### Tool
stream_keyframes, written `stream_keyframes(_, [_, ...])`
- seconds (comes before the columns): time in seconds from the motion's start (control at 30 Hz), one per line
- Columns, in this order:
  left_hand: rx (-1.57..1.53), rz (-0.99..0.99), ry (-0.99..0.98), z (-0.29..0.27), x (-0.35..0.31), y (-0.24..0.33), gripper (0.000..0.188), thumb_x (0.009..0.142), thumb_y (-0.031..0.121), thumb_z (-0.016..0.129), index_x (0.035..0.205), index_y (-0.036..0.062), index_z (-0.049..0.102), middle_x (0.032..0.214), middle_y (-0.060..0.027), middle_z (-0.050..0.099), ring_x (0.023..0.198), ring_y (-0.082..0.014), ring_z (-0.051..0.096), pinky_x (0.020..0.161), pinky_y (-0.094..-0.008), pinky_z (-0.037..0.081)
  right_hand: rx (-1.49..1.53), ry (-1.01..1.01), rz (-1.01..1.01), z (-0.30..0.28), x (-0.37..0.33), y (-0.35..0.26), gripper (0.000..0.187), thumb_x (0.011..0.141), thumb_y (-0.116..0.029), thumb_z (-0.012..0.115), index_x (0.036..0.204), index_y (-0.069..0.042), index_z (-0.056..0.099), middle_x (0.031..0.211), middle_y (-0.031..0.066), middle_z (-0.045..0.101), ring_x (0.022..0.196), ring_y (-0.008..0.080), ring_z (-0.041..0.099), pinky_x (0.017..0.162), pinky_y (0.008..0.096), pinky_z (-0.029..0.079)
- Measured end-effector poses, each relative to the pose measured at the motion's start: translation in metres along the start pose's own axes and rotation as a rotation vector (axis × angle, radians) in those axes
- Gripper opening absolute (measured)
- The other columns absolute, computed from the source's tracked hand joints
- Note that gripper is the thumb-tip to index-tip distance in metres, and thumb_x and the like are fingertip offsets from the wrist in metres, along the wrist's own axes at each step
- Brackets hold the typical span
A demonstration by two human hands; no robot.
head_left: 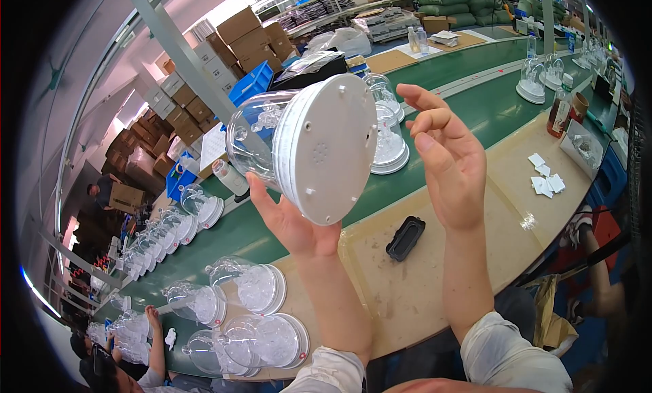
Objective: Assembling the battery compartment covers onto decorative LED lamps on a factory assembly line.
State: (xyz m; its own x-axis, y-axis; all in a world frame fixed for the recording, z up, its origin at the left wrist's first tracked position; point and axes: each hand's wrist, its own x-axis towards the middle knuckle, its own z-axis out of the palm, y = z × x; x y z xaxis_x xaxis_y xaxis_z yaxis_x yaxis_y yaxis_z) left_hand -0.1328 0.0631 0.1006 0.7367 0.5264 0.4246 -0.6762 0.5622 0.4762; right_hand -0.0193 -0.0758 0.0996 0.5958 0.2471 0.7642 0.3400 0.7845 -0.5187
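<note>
Centrally, the left hand (302,231), fingers partly hidden, holds a tilted clear dome (252,141) with a smooth, round white base (329,155); rightward, the raised right hand (454,165) curls its fingers loosely apart.

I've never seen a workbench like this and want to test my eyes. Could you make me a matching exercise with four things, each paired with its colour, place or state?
Things
1. Clear dome nearest the camera
2. Small tray
3. Small squares
4. Right hand

Descriptions
A. White, loosely scattered
B. Raised, visibly holding nothing
C. Held by the left hand, its white base facing the camera
D. Black, lying on the brown tabletop

Right pairs: 1-C, 2-D, 3-A, 4-B
</note>
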Motion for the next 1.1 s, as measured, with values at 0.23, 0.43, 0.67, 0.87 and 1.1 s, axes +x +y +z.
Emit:
stream_keyframes(0.23, [0.070, 0.012, 0.020, 0.002, 0.001, 0.000, 0.078, 0.090, 0.067, 0.042, 0.143, 0.0103, 0.039, 0.143, -0.0082, 0.045, 0.129, -0.0250, 0.045, 0.106, -0.0409, 0.040, 0.020, 0.038, 0.009, 0.002, 0.001, 0.000, 0.006, 0.091, -0.014, 0.057, 0.091, -0.007, 0.056, 0.137, 0.0168, 0.049, 0.128, 0.0236, 0.042, 0.103, 0.0335, 0.033])
stream_keyframes(0.43, [-0.034, -0.030, -0.026, -0.010, 0.002, 0.002, 0.070, 0.093, 0.063, 0.041, 0.141, 0.0120, 0.043, 0.141, -0.0072, 0.046, 0.128, -0.0261, 0.046, 0.105, -0.0451, 0.041, -0.165, 0.015, -0.043, 0.004, 0.002, -0.004, 0.023, 0.092, -0.011, 0.057, 0.113, -0.003, 0.060, 0.136, 0.0162, 0.050, 0.126, 0.0221, 0.044, 0.102, 0.0329, 0.033])
stream_keyframes(0.67, [-0.322, -0.272, -0.016, -0.045, -0.007, 0.003, 0.053, 0.093, 0.043, 0.053, 0.135, 0.0104, 0.048, 0.133, -0.0118, 0.053, 0.117, -0.0295, 0.057, 0.090, -0.0444, 0.055, -0.438, -0.061, -0.194, 0.015, 0.000, 0.000, 0.040, 0.084, -0.008, 0.067, 0.123, -0.007, 0.059, 0.132, 0.0109, 0.052, 0.125, 0.0214, 0.046, 0.100, 0.0320, 0.035])
stream_keyframes(0.87, [-0.379, -0.318, -0.081, -0.052, -0.006, -0.001, 0.053, 0.093, 0.044, 0.054, 0.133, 0.0104, 0.049, 0.131, -0.0117, 0.055, 0.116, -0.0282, 0.057, 0.086, -0.0435, 0.057, -0.307, 0.006, -0.184, 0.009, 0.002, -0.002, 0.044, 0.081, -0.007, 0.069, 0.123, -0.009, 0.059, 0.130, 0.0103, 0.053, 0.124, 0.0214, 0.047, 0.098, 0.0343, 0.037])
stream_keyframes(1.1, [-0.170, -0.130, 0.070, -0.017, 0.003, -0.004, 0.053, 0.097, 0.047, 0.045, 0.136, 0.0124, 0.049, 0.134, -0.0084, 0.053, 0.121, -0.0276, 0.053, 0.098, -0.0455, 0.048, -0.442, -0.061, -0.269, 0.005, 0.002, -0.001, 0.030, 0.076, -0.001, 0.070, 0.106, -0.007, 0.067, 0.133, 0.0151, 0.051, 0.124, 0.0254, 0.046, 0.098, 0.0366, 0.037])
